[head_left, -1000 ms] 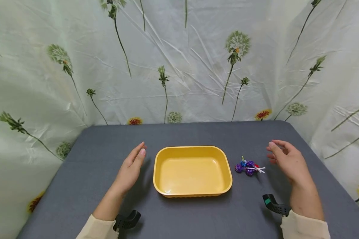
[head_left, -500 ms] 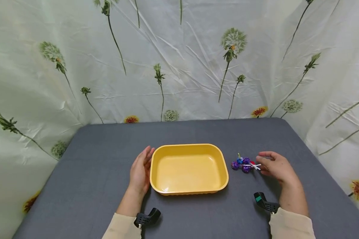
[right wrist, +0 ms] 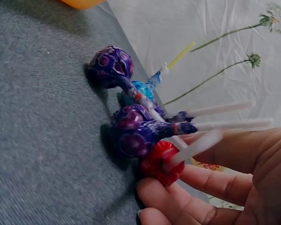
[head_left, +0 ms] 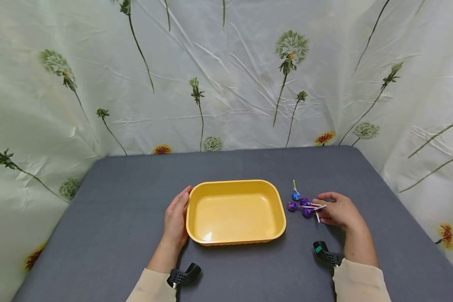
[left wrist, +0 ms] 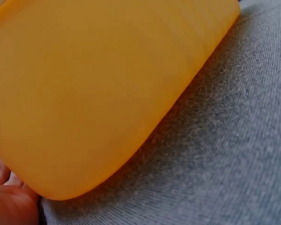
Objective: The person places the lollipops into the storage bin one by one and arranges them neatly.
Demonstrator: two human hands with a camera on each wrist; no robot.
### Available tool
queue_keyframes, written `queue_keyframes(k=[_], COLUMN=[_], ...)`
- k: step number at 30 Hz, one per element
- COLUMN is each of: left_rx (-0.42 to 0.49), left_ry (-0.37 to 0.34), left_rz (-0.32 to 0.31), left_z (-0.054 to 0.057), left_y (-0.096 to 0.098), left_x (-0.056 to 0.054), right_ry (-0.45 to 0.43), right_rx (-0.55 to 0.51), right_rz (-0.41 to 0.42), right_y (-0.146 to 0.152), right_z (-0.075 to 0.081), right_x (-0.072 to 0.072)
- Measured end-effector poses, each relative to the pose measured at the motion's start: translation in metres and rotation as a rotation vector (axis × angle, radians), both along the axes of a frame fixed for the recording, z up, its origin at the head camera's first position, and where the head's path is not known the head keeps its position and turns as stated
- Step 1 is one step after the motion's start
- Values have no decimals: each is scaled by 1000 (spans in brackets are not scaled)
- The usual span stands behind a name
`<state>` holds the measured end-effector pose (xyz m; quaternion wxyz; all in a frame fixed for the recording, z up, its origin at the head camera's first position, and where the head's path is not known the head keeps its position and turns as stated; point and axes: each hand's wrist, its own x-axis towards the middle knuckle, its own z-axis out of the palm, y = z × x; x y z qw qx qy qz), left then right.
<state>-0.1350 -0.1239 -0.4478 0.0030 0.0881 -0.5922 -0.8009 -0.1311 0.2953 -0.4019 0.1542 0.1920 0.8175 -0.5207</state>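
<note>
A yellow rectangular plastic basin point(head_left: 234, 242) stands on the grey cloth, its inside bare. Along its left wall lies my left hand point(head_left: 175, 220), fingers extended and touching the outside near the rim. The left wrist view is mostly filled by the basin's smooth wall point(left wrist: 93, 93), with part of the hand at the lower left. Right of the basin is a small cluster of lollipops. My right hand point(head_left: 337, 212) reaches in from the right, fingers curled about the red lollipop point(right wrist: 164, 165). Purple-wrapped lollipops point(right wrist: 133, 131) and a blue lollipop point(head_left: 296, 196) lie just beyond.
The table point(head_left: 98, 235) has a dark grey cover. Behind it and at both sides hangs a pale curtain point(head_left: 234, 84) printed with dandelions. A black wrist camera mount point(head_left: 185, 275) sits on the left wrist, another mount point(head_left: 326, 253) on the right.
My left hand has moved right onto the basin's side. My right hand has come down and left to the lollipops, whose sticks have shifted; the blue one now lies farther from the others.
</note>
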Motion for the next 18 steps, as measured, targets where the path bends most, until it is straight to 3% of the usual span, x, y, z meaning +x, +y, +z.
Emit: queue_keyframes(k=[6, 13, 18], left_rx=[-21, -64, -85], left_ry=[-16, -55, -73], left_rz=[22, 57, 72], left_z=[0, 0, 0], left_y=[2, 4, 4], left_x=[-1, -3, -2], right_ry=[25, 30, 88], right_rx=[-55, -10, -64], right_rz=[22, 22, 3], right_y=[-4, 0, 5], right_z=[-1, 2, 6], right_x=[0, 0, 2])
